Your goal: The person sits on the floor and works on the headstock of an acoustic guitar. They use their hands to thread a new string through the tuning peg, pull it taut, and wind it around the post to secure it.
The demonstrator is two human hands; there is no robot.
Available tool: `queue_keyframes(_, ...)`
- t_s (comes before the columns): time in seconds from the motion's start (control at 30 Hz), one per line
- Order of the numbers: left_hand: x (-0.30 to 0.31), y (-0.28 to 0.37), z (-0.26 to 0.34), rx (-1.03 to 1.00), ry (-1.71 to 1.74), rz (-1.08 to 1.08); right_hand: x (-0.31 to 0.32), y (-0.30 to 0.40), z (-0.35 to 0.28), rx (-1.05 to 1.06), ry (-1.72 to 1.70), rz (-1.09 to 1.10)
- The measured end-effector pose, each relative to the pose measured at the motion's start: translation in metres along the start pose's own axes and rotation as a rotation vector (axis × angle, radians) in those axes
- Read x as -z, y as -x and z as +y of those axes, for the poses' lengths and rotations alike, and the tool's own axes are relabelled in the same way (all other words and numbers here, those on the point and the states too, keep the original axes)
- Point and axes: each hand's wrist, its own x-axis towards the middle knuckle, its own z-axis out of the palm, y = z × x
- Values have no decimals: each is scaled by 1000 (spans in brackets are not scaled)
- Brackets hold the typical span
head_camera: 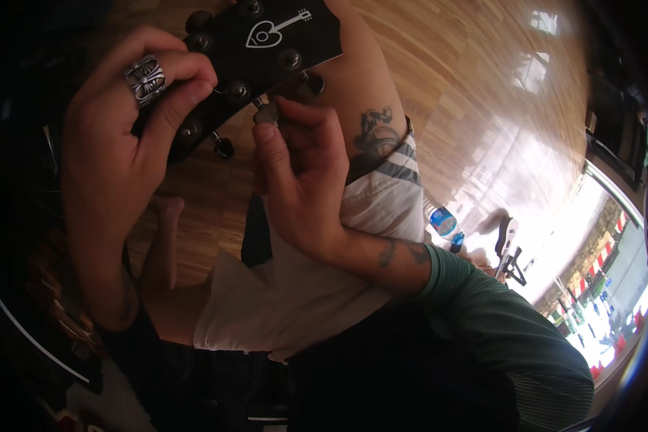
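Note:
A black guitar headstock [272, 56] with a white heart-shaped guitar emblem lies across the top of the view, over my thigh. Several metal tuning posts stand on its face, with tuner buttons along its edges. My right hand [305, 173] grips one tuner button [266, 113] at the lower edge between thumb and forefinger. Close by, my left hand [121, 119], wearing a broad silver ring [144, 81], pinches a thin string [220, 90] that runs to the nearest tuning post [237, 89]. The rest of the guitar is hidden by my left hand and shadow.
Below is a wooden plank floor [437, 48], brightly lit at the right. A plastic bottle [444, 222] with a blue label lies beyond my shorts [383, 202]. Farther right are a dark-and-white long object [506, 240] and a large glazed opening [610, 270].

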Motion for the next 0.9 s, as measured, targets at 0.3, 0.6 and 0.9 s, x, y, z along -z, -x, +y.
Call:
queue_keyframes(0.3,4,6,5,19,-43,-17,3,-8,-9,-230,-70,-95)
queue_keyframes(0.6,6,6,6,22,3,-52,-4,3,-9,-60,-17,24)
queue_keyframes(0.9,5,4,2,9,39,-68,-3,-1,0,-63,-2,29)
